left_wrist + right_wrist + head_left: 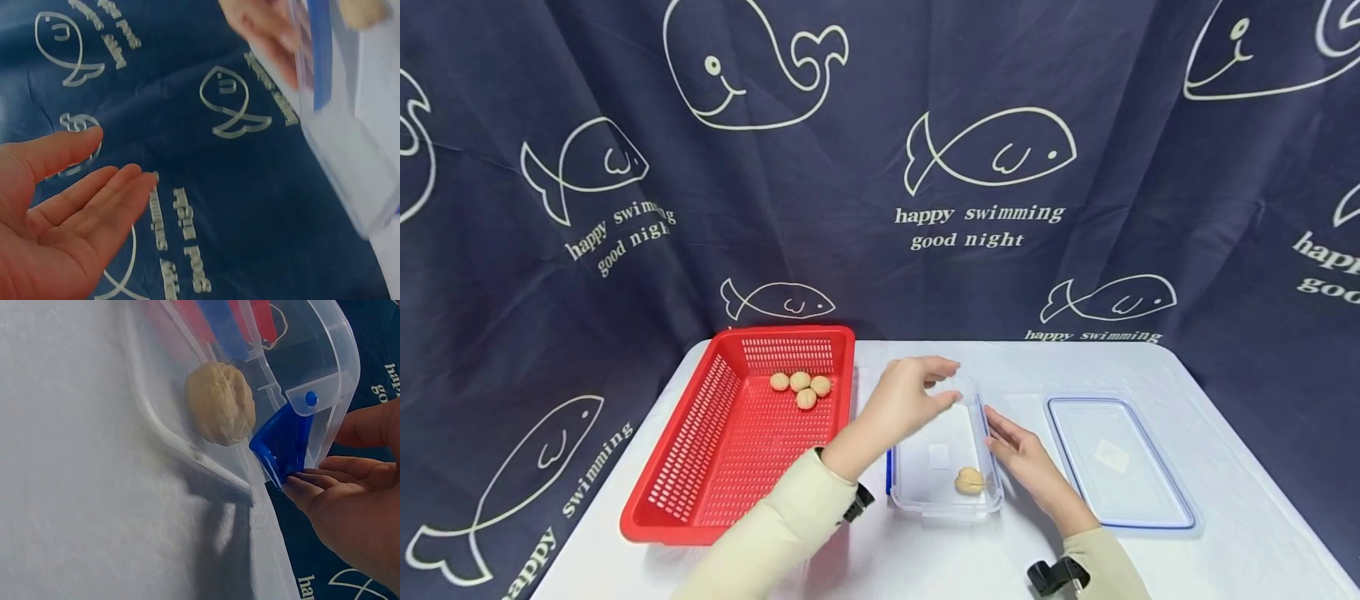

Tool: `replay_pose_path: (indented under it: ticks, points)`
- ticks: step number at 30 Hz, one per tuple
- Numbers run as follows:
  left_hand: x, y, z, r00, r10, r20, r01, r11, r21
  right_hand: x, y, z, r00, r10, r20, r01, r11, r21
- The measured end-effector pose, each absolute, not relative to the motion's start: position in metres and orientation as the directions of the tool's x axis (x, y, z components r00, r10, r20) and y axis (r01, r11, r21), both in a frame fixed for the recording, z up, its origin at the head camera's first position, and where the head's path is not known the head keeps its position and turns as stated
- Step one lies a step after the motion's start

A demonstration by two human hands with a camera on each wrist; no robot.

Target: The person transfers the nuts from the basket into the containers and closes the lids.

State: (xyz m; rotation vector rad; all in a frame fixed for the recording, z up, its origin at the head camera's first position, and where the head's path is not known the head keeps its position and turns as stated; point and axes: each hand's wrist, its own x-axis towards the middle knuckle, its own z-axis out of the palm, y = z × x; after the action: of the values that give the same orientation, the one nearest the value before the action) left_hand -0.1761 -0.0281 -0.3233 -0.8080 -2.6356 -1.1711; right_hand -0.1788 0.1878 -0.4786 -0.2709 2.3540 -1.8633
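Note:
My left hand (906, 396) hovers over the clear plastic box (904, 497), thumb and fingers apart, nothing between them. The left wrist view also shows this hand (81, 212) with its palm bare. My right hand (1030, 462) rests against the box's right side. Seen from the right wrist, its fairly straight fingers (340, 478) touch the blue latch (284, 447), with the thumb by the rim. One walnut (970, 481) lies inside the box at the near right corner, visible through the wall as a tan walnut (220, 403). Several walnuts (806, 399) sit in the red basket (662, 533).
To the right of the box, a clear lid (1138, 483) with a blue seal lies flat on the white table (1217, 467). The basket stands close on the box's left. A dark blue curtain (880, 275) with fish drawings hangs behind the table.

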Motion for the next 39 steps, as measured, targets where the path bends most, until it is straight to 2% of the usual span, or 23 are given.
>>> replay_pose_path:
  ticks: [10, 18, 25, 32, 39]
  points:
    - [-0.213, -0.068, -0.317, -0.875, 0.256, 0.41, 0.483, 0.439, 0.758, -0.178, 0.188, -0.48, -0.976, -0.216, 0.004, -0.052, 0.217, -0.975]
    - [-0.245, -0.109, -0.339, -0.889, 0.05, 0.455, 0.444, 0.331, 0.832, -0.178, 0.188, -0.479, -0.977, -0.212, 0.011, -0.061, 0.227, -0.972]
    - [-0.264, -0.144, -0.36, -0.904, -0.056, 0.424, 0.391, 0.294, 0.872, -0.179, 0.187, -0.479, -0.978, -0.207, 0.004, -0.052, 0.225, -0.973]
    - [-0.277, -0.174, -0.383, -0.921, -0.139, 0.364, 0.304, 0.331, 0.893, -0.179, 0.188, -0.481, -0.978, -0.21, 0.011, -0.057, 0.217, -0.974]
    - [-0.289, -0.202, -0.411, -0.928, -0.229, 0.294, 0.174, 0.432, 0.885, -0.179, 0.188, -0.482, -0.979, -0.206, 0.003, -0.051, 0.228, -0.972]
